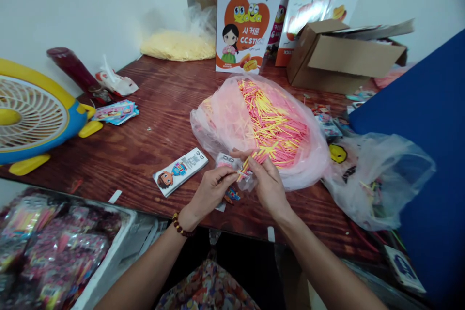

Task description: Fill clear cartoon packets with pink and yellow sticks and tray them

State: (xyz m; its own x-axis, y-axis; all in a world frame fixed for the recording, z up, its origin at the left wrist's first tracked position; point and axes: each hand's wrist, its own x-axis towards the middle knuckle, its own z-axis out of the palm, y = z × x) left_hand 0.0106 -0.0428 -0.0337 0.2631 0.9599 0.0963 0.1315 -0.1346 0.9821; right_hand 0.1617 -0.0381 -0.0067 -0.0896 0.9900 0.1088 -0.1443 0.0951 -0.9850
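My left hand [212,189] pinches a small clear printed packet [227,161] at the table's front edge. My right hand [267,181] is closed on a small bunch of pink and yellow sticks [250,162], their tips at the packet's mouth. Just beyond both hands lies a large pink plastic bag [225,116] heaped with many more pink and yellow sticks [276,123]. A flat printed card pack with a cartoon face [180,171] lies left of my left hand.
A yellow and blue fan [32,116] stands at the left. CC Stick cartons [250,14] and an open cardboard box [345,55] line the back. A clear bag [378,179] and a blue board [428,155] are at the right. A tray of filled packets [54,247] sits lower left.
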